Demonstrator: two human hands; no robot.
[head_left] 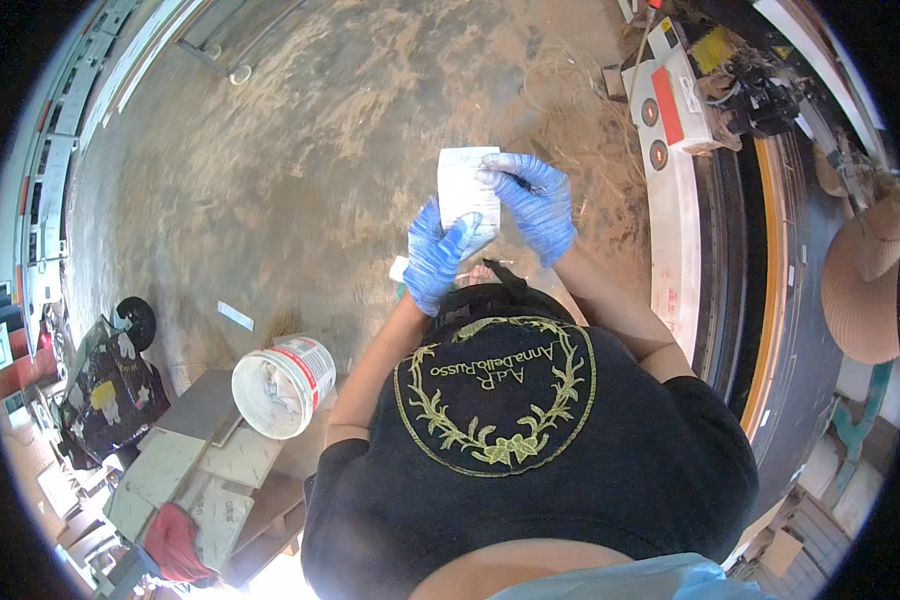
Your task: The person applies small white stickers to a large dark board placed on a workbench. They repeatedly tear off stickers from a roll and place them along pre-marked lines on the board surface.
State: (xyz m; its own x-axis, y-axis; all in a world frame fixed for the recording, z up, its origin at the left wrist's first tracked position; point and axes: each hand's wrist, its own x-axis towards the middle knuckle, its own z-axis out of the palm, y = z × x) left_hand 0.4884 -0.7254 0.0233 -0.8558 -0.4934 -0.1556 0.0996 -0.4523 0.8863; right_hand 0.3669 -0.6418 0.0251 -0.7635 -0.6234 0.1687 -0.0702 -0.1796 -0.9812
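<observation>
I hold a small white paper slip (464,186) with faint print upright before my chest. My left hand (438,256), in a blue knit glove, grips its lower part with the thumb across the front. At the upper right edge, my right hand (538,208), gloved the same way, pinches the paper between thumb and fingers. Below the paper, a bit of white and a dark strap end show next to my black shirt (500,400); what they belong to is partly hidden.
A white bucket (283,388) with pale contents stands at my left, beside stacked boards (192,470) and a red cloth (176,542). A long machine bed (675,240) with round buttons runs along my right. The dusty floor (320,150) stretches ahead, with a white strip (235,316) lying on it.
</observation>
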